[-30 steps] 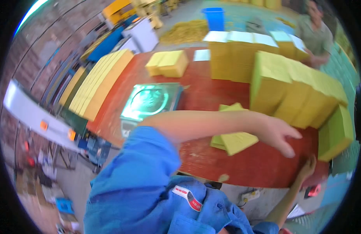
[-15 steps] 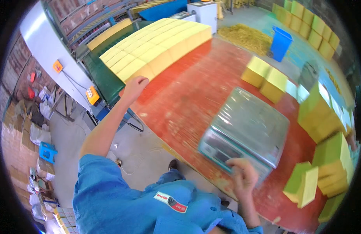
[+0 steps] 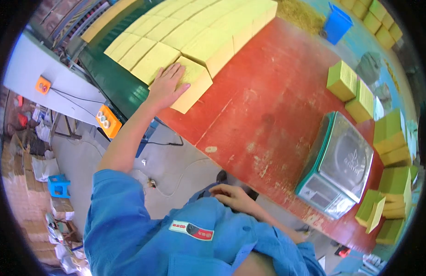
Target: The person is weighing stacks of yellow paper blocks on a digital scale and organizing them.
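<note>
A yellow paper block [image 3: 194, 87] sits at the near corner of a large array of similar yellow blocks [image 3: 176, 32], turned a little out of line with its row. My left hand [image 3: 168, 85] lies on top of that corner block, fingers stretched out and thumb apart. In front of my shirt hovers my right hand [image 3: 231, 197], empty, with its fingers loosely bent and apart. The digital scale [image 3: 346, 156], with a clear cover over its pan, stands on the red table [image 3: 263, 101] to the right, away from both hands.
More yellow blocks [image 3: 394, 138] line the table's right side. Left of the table are a green machine bed [image 3: 114, 83] and an orange button box [image 3: 108, 121] with cables. A blue bin [image 3: 337, 23] stands beyond the table; a blue stool [image 3: 59, 186] is at far left.
My left hand has come down onto the corner block. My right hand has left the scale and drawn back to my front. The view has turned left, so the scale appears farther right.
</note>
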### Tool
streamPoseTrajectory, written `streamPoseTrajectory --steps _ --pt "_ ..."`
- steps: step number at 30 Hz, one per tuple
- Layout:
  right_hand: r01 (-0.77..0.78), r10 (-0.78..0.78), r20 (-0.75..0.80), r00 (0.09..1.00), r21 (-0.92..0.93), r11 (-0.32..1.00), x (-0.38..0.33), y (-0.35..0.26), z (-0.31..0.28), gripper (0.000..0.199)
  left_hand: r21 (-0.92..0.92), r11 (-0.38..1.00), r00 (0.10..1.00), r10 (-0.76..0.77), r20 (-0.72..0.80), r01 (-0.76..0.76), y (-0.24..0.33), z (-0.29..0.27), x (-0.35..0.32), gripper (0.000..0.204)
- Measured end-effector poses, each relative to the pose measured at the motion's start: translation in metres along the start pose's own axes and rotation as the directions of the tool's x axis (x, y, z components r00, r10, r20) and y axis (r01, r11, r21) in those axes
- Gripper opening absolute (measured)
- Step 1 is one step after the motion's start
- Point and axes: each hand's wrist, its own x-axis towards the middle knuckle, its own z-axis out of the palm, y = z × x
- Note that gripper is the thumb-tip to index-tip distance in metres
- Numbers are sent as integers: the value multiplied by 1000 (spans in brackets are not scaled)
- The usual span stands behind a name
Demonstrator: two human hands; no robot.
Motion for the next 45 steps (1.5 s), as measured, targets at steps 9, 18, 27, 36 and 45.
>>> streamPoseTrajectory --steps 9,18,27,36,45 --pt "-120 108 66 992 758 641 62 53 17 64 -308 924 963 261 72 -227 128 -59 -103 88" --pt "459 -532 -257 807 -292 839 -43 -41 -17 76 -703 685 977 -69 201 193 173 -55 -138 54" --pt "-239 -822 -449 349 -891 386 -215 -152 -130 79 -369 -844 919 322 228 388 441 -71 -17 65" --pt "-499 -828 -469 306 -820 280 -259 -170 -224 56 -44 -842 838 529 131 538 557 -41 21 64" --pt "-652 -726 -576 376 -721 234 -250 -152 -176 66 -847 189 683 517 516 496 282 -56 29 51"
